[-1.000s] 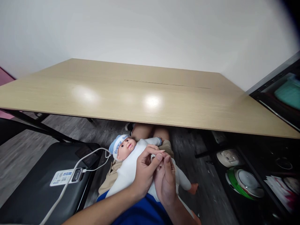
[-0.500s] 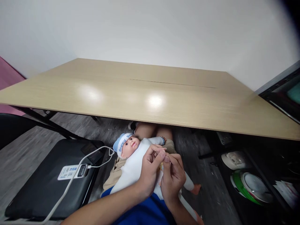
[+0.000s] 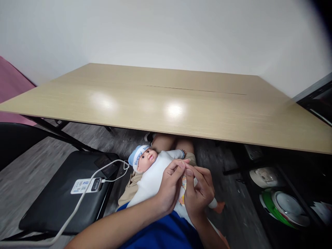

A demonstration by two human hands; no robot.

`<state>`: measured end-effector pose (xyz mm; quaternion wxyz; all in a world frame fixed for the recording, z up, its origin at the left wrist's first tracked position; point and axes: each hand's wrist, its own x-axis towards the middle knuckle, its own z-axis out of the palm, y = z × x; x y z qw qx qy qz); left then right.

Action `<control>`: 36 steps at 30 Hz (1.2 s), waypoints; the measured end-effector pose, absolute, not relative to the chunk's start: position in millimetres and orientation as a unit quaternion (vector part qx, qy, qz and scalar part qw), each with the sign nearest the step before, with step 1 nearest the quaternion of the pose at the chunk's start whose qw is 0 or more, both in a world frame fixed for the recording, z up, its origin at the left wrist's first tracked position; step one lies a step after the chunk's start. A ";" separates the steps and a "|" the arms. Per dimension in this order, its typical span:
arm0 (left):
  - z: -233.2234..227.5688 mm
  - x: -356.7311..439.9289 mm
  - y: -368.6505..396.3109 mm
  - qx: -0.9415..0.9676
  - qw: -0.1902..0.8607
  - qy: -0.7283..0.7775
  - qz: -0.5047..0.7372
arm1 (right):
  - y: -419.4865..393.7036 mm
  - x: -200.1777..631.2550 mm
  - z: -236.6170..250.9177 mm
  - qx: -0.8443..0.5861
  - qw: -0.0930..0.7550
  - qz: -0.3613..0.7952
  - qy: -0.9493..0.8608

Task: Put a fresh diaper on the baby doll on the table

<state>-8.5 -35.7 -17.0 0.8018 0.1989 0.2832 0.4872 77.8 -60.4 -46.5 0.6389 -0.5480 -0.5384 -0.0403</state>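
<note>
A baby doll (image 3: 149, 169) in a white suit and a blue and white cap lies on my lap below the table edge, head to the upper left. My left hand (image 3: 169, 186) rests on the doll's belly, fingers pinched on the white cloth. My right hand (image 3: 198, 192) meets it fingertip to fingertip, also pinching the doll's clothing, where a small colourful patch (image 3: 183, 183) shows. One doll foot (image 3: 220, 206) sticks out to the right.
A long light wooden table (image 3: 166, 107) fills the middle of the view. A black chair (image 3: 59, 200) at the left carries a power bank (image 3: 86, 185) with a white cable. At the lower right stand a green-rimmed lidded pot (image 3: 282, 204) and a white object.
The view shifted slightly right. My right hand turned and curled its fingers towards the left hand, and a colourful patch on the doll's front has come into sight.
</note>
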 end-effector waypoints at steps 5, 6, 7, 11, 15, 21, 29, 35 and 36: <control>-17.1 -8.6 -35.0 0.188 0.808 0.270 0.489 | -60.1 77.3 -46.8 -0.540 0.655 -0.035 -0.528; -16.9 -8.6 -34.6 0.185 0.810 0.268 0.488 | -60.2 77.4 -47.4 -0.540 0.657 -0.032 -0.525; -16.5 -8.6 -34.2 0.182 0.813 0.266 0.486 | -60.3 77.5 -48.2 -0.540 0.659 -0.028 -0.523; -12.9 -8.1 -33.3 0.159 0.825 0.252 0.480 | -61.0 78.3 -51.0 -0.535 0.664 -0.019 -0.522; -9.2 -7.5 -32.9 0.141 0.832 0.245 0.476 | -61.9 78.4 -52.2 -0.530 0.671 -0.010 -0.519; -6.4 -8.0 -33.2 0.123 0.845 0.227 0.468 | -63.5 77.0 -53.6 -0.519 0.682 0.005 -0.515; -5.8 -9.2 -33.9 0.122 0.848 0.226 0.463 | -64.3 76.5 -55.6 -0.513 0.691 0.003 -0.510; -10.0 -8.6 -32.9 0.111 0.855 0.219 0.457 | -64.3 74.4 -56.2 -0.510 0.693 0.014 -0.509; -10.4 -8.9 -32.9 0.109 0.858 0.217 0.454 | -64.5 74.2 -56.2 -0.511 0.692 0.017 -0.509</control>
